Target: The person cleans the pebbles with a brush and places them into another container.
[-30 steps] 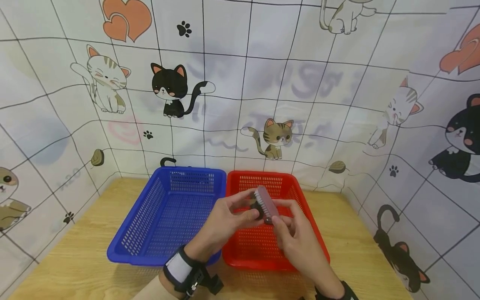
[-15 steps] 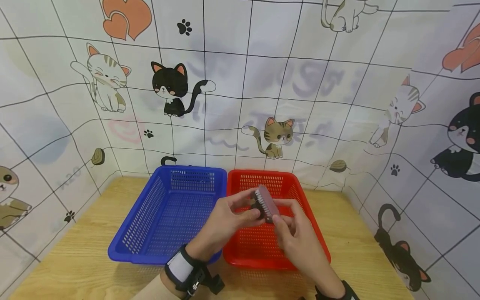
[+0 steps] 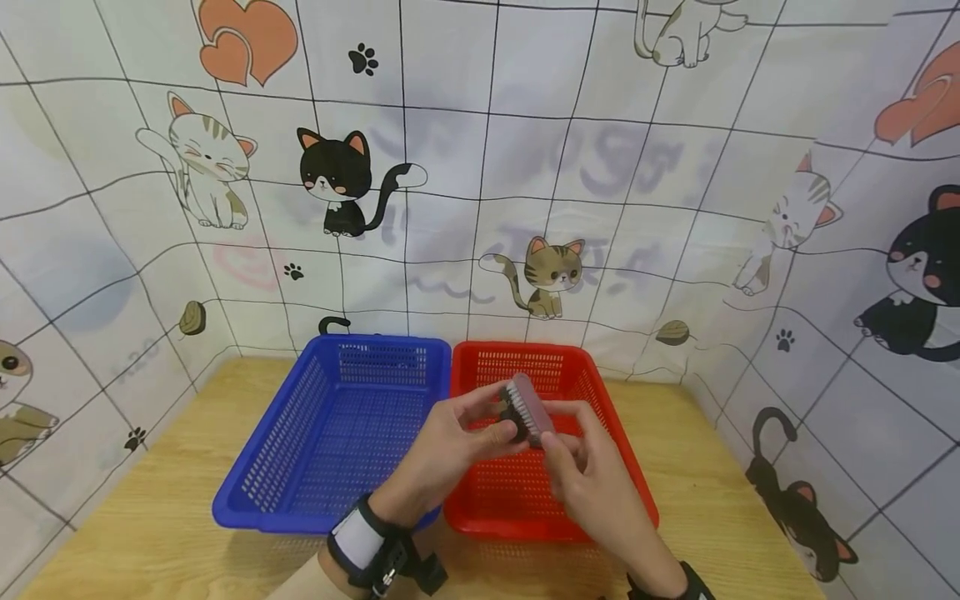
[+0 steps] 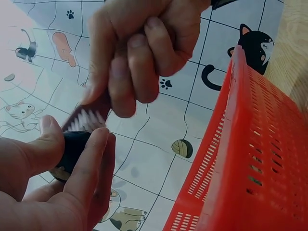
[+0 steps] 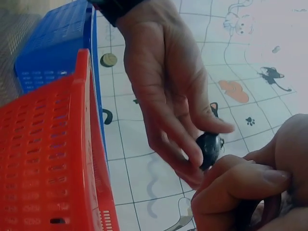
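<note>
Brush with mauve back and white bristles [image 3: 534,403]: aloft, tilted, seen against the far half of the red basket. Right hand [image 3: 596,475] pinches its lower end, other fingers curled. Bristles face a small, rounded, glossy dark object [image 4: 74,147], held between thumb and fingers of left hand [image 3: 453,429]; whether they touch, cannot tell. Red perforated plastic basket [image 3: 517,527] behind the hands, slotted floor showing. Blue perforated plastic basket [image 3: 262,518] just beside its left edge, mesh floor visible. Both on pale wood-grain table [image 3: 708,467], toward its back edge.
</note>
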Demonstrator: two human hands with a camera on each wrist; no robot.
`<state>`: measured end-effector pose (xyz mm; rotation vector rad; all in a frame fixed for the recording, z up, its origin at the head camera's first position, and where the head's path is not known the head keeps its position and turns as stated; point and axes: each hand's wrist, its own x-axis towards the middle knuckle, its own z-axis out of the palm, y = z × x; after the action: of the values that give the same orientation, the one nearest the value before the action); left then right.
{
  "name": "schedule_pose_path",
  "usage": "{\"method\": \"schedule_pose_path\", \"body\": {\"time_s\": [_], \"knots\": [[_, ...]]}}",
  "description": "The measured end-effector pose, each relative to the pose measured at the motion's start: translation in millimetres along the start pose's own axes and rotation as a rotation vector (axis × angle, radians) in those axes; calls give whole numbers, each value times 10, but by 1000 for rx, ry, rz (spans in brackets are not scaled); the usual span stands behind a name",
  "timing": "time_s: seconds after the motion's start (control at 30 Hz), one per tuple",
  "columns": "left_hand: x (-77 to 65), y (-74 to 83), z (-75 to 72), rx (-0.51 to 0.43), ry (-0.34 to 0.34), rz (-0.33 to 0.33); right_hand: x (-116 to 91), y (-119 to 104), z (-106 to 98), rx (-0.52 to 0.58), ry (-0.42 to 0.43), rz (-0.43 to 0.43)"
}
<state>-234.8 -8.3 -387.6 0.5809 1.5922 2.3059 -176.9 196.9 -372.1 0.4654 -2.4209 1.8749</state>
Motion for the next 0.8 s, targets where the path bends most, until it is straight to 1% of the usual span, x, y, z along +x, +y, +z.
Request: {"method": "schedule_pose_path", "body": {"time_s": [0.1,0.27,0.37,0.5,0.7,0.8], "knots": [[-11,5,0,-6,5,8,17,24,-15,-17,16,20],[-12,41,-13,28,47,21,15,9,-41,-32,-8,55],[-4,50,-20,32,69,15,8,-15,-55,-49,-2,58],[10,50,-28,19,80,4,10,-42,-66,-77,27,44],[12,55,-46,-13,92,-9,-7,-65,-46,-38,73,56],[5,42,-48,2,99,-20,-15,-61,-6,-12,44,44]]}}
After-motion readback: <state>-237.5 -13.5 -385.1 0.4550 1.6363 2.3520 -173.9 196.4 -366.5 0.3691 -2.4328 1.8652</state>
